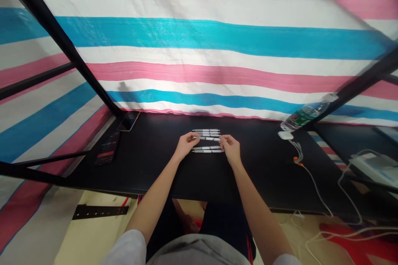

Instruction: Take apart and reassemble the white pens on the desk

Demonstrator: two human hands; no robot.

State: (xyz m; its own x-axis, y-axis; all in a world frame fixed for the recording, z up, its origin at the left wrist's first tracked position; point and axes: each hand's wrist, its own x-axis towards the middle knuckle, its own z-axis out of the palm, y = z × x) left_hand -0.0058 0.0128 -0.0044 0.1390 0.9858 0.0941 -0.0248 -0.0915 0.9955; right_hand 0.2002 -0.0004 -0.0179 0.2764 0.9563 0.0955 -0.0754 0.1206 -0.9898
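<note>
Between my two hands a white and grey pen [209,138] lies level, pinched at its left end by my left hand [186,145] and at its right end by my right hand [230,148]. Just beyond it, a group of similar pens [205,132] lies side by side on the black table [149,165]. Closer to me, two more pens [207,149] lie parallel, their ends near my fingers. Whether the held pen touches the table I cannot tell.
At the left are a phone [107,148] with a lit screen and another phone [129,121] by the frame post. A clear plastic bottle [306,114], a white charger [285,135] with a cable [314,182] and a white box [376,167] are at the right. Striped sheeting [202,37] hangs behind.
</note>
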